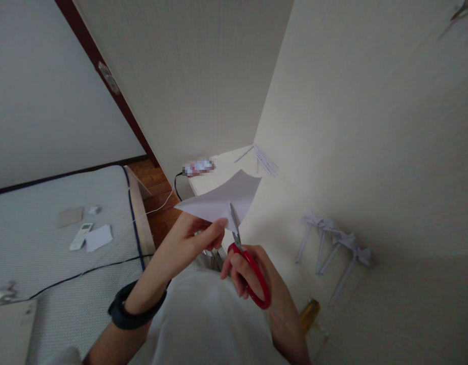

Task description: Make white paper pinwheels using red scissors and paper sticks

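A curved sheet of white paper point(228, 195) is pinched along its near edge by my left hand point(203, 235), thumb on top. My right hand point(247, 271) has its fingers through the red handles of a pair of scissors point(256, 274). The blades point away from me and lie at the paper's near edge, just right of my left thumb. Whether the blades are parted is hard to make out. Part of my left fingers is hidden beneath the sheet.
Thin paper sticks point(266, 161) lie at the table's point(222, 158) far corner. Several folded paper pieces on stems point(332, 235) rest to the right, near a yellow object point(310, 314). A bed point(104, 203) on the left holds a remote point(81, 236) and white paper point(99, 238). Cables run beside it.
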`<state>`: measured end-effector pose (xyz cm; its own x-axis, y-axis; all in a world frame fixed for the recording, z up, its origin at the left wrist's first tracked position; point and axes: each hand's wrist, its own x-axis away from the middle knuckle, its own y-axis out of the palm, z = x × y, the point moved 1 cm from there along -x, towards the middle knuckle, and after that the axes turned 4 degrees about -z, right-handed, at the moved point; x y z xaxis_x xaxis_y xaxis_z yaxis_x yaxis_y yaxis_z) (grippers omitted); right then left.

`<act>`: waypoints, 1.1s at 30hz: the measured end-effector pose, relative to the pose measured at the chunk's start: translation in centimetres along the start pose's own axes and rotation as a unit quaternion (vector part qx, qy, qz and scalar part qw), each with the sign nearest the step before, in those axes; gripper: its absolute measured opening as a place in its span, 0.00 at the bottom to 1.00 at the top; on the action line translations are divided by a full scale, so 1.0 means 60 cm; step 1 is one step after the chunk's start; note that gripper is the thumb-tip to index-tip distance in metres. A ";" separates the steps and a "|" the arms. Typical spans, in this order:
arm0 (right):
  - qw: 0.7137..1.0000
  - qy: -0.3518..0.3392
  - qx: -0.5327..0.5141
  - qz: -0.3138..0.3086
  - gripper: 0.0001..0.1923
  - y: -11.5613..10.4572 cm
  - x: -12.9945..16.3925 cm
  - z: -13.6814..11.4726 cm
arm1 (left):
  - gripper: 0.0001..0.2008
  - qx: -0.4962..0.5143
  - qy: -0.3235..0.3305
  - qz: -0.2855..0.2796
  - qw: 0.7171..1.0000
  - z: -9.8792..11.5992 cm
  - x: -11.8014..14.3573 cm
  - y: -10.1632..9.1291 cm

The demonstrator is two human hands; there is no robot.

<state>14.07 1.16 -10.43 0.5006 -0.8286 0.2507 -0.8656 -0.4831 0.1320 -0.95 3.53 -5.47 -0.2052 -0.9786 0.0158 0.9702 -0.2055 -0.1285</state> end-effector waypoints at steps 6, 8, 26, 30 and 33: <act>1.000 0.000 0.009 0.009 0.25 0.004 0.002 -0.003 | 0.13 -0.003 -0.007 0.022 1.000 -0.005 -0.003 -0.002; 0.999 0.001 0.012 0.036 0.23 0.005 0.005 -0.001 | 0.13 -0.008 -0.012 0.051 0.999 -0.007 -0.003 -0.004; 0.995 -0.058 -0.060 -0.057 0.29 0.001 0.001 0.021 | 0.10 0.076 0.001 0.173 0.982 -0.019 -0.002 -0.002; 0.991 -0.067 -0.081 -0.085 0.32 0.005 0.000 0.022 | 0.11 0.060 0.006 0.163 0.985 -0.017 0.000 -0.001; 0.987 -0.051 -0.103 -0.109 0.32 0.006 -0.004 0.027 | 0.11 0.051 0.008 0.161 0.986 -0.020 0.001 -0.002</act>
<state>13.68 0.73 -11.99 0.6645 -0.7407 0.0991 -0.7161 -0.5932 0.3678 -1.26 3.50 -6.65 0.1151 -0.9931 -0.0245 0.9930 0.1156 -0.0235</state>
